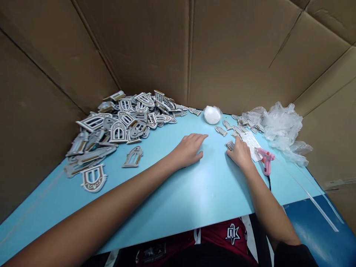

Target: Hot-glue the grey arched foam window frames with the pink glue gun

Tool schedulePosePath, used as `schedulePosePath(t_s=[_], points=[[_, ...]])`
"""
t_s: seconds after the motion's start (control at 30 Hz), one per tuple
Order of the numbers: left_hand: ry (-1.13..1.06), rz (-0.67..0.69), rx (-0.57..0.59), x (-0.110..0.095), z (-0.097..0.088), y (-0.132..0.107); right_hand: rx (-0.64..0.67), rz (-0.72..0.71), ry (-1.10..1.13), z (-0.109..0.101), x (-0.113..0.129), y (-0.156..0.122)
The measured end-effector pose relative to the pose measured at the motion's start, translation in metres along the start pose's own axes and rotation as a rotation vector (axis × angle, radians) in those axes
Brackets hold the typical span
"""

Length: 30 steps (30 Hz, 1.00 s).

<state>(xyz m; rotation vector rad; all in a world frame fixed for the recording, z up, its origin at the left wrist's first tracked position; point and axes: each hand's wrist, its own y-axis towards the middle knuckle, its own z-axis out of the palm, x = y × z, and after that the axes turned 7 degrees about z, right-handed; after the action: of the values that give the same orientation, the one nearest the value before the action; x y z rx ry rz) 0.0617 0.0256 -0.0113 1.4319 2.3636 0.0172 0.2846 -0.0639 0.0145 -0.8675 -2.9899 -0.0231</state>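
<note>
My left hand (pixel 189 150) lies flat and open on the pale blue table top (pixel 178 193), holding nothing. Its nearest neighbour is a loose arched window cutout (pixel 132 157), well to its left. My right hand (pixel 240 154) rests among small grey window pieces, with its fingers against one small piece (pixel 230 145). I cannot tell whether it grips that piece. Just beyond that hand lies a white sheet (pixel 250 145), and a pink hot glue gun (pixel 266 159) lies to its right.
A large heap of grey-and-white window cutouts (pixel 116 122) covers the table's left side. A white ball in clear plastic (pixel 212 115) and crumpled plastic wrap (pixel 282 128) lie at the back. Cardboard walls (pixel 150 48) surround the table.
</note>
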Motion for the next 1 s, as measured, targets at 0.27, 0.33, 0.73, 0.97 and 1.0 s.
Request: schedulePosePath(t_s=[0.27, 0.33, 0.73, 0.97, 1.0], points=[[0.091, 0.188, 0.133, 0.001, 0.014, 0.145, 0.004, -0.046, 0.0, 0.01, 0.005, -0.004], [0.122, 0.203, 0.192, 0.009, 0.016, 0.164, 0.001, -0.036, 0.004, 0.009, 0.003, -0.003], [0.258, 0.215, 0.308, 0.005, 0.022, 0.231, -0.038, 0.146, 0.017, 0.013, -0.012, 0.021], [0.32, 0.147, 0.412, 0.004, 0.039, 0.258, 0.012, 0.028, 0.048, 0.016, -0.006, 0.015], [0.321, 0.146, 0.426, 0.005, 0.039, 0.259, 0.021, 0.01, 0.053, 0.015, -0.006, 0.014]])
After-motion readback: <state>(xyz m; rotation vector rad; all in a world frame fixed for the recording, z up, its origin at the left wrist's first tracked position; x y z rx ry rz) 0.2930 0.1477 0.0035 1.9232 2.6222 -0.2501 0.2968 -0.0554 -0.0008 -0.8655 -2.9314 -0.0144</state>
